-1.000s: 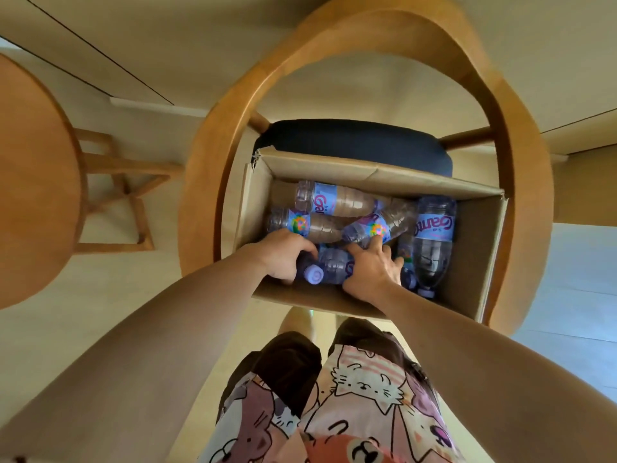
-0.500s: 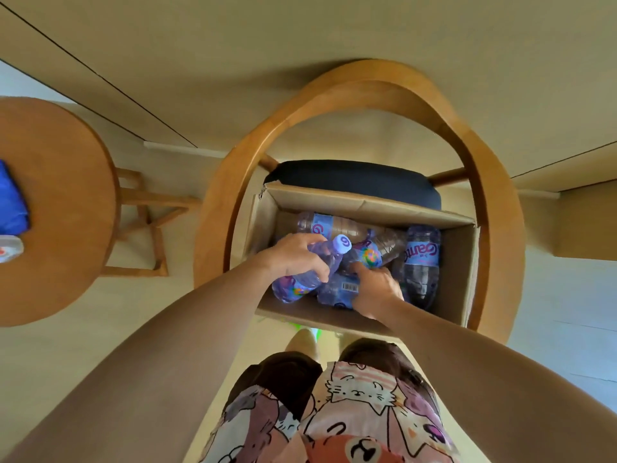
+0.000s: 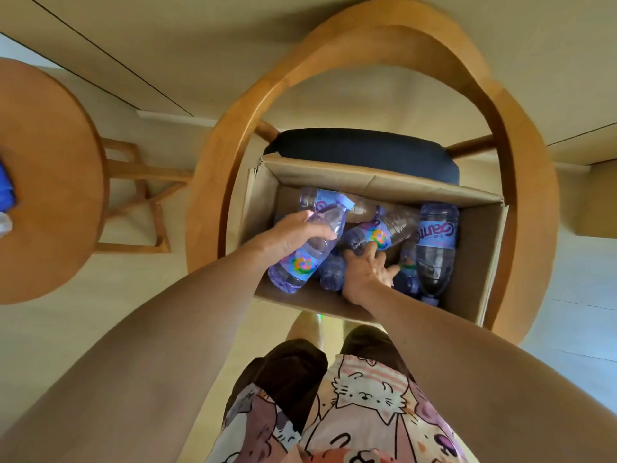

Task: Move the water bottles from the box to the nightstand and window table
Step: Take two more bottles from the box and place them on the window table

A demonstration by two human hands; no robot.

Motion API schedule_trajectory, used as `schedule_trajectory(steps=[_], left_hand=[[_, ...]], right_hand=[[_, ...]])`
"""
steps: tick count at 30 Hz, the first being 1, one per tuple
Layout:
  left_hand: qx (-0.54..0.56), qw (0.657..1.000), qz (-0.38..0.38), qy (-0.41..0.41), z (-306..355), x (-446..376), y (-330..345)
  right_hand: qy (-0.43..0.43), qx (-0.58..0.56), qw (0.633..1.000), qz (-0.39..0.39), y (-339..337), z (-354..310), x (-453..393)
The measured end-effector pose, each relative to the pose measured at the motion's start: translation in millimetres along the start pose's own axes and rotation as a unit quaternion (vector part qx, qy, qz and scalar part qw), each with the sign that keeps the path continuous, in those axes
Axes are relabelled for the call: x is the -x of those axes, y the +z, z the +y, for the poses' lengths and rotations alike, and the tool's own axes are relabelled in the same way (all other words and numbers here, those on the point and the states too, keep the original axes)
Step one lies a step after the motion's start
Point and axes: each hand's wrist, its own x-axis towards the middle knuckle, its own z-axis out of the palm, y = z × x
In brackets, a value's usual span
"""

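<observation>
An open cardboard box (image 3: 480, 255) sits on a chair seat and holds several clear water bottles with purple-blue labels. My left hand (image 3: 290, 237) grips one water bottle (image 3: 307, 252), lifted over the box's left side with its cap pointing away from me. My right hand (image 3: 365, 270) reaches into the box with fingers spread, resting on a second lying bottle (image 3: 380, 233); it is not closed around it. Another bottle (image 3: 435, 248) stands cap-down at the right side of the box.
The box rests on a wooden armchair (image 3: 521, 182) with a dark cushion (image 3: 364, 148) and curved armrests around it. A round wooden table (image 3: 46, 182) stands to the left, with a blue object (image 3: 6, 192) at its edge. Pale floor surrounds both.
My left hand has raised its bottle higher out of the pile and tilted it. My right hand has shifted further into the box onto another bottle.
</observation>
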Motion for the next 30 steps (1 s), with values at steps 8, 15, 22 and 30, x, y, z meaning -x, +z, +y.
schedule_trajectory(steps=[8, 15, 22, 30], left_hand=[[0.151, 0.988, -0.002, -0.037, -12, 12, -12], [0.153, 0.987, 0.009, -0.04, -3, 25, -9], [0.111, 0.993, -0.002, -0.025, 25, 51, -8], [0.062, 0.997, -0.026, 0.027, 87, 80, -14]], right_hand=[[-0.007, 0.013, 0.999, 0.035, -5, 4, 3], [-0.051, 0.007, 0.998, 0.043, -16, 23, 15], [-0.037, -0.13, 0.988, 0.079, -39, 37, 45], [-0.039, -0.549, 0.83, 0.085, -106, 52, 98]])
